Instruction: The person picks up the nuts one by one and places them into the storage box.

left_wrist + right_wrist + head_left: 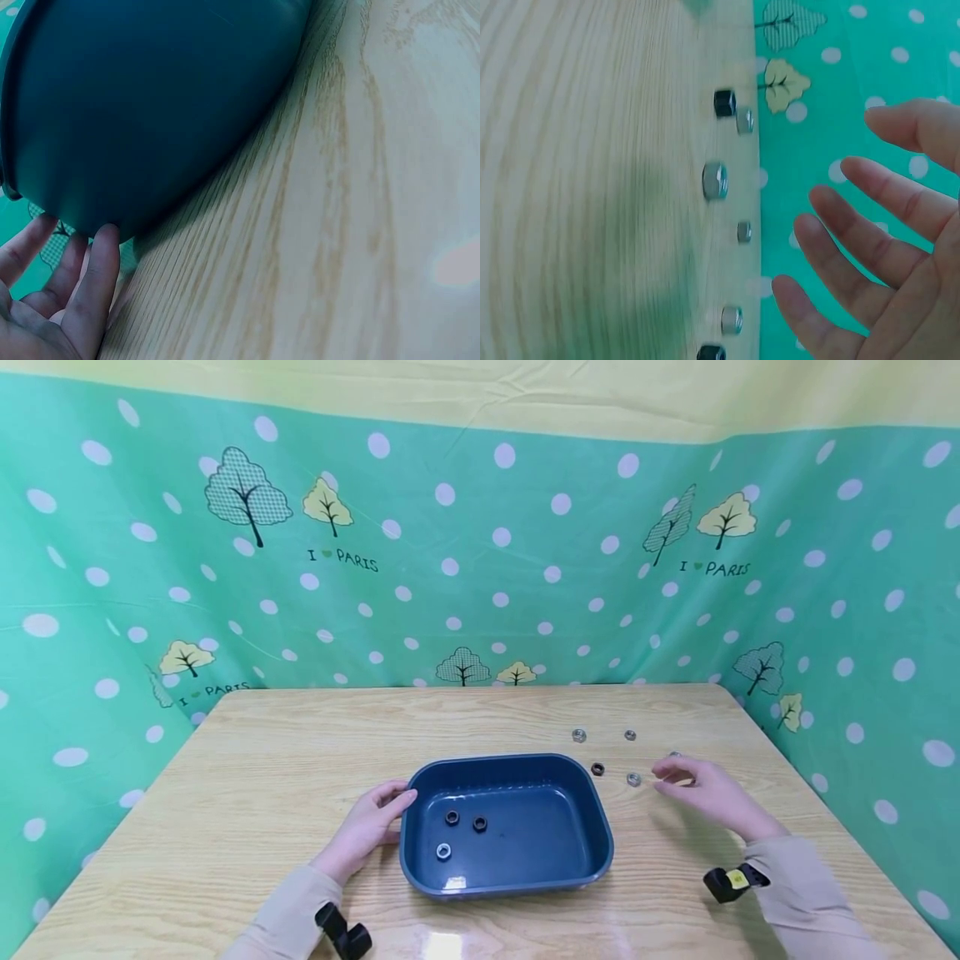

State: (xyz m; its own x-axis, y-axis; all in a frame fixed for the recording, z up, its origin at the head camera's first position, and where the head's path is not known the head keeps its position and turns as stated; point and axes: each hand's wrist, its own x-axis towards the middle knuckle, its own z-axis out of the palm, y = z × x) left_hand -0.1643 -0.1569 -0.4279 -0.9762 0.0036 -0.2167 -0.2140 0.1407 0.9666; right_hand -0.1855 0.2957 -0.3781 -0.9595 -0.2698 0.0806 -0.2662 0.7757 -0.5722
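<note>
My left hand (365, 831) is at the left side of a dark blue plastic basin (517, 881). Its extended fingers touch the basin near the rim; in the left wrist view the fingertips (109, 236) reach the outer wall. Inside the basin lie two black nuts (480, 824) and a silver nut (443, 852). My right hand (712, 793) hovers over the right part of the table, fingers spread and loosely bent, holding nothing. Near it are a silver nut (633, 779) and a black nut (711, 352). The hand partly hides some nuts in the head view.
Beyond the basin's right corner lie another black nut (597, 769) and silver nuts (579, 735), one of them farther right (630, 735). The wooden table (300, 752) ends at a green dotted curtain (517, 552) at the back and sides.
</note>
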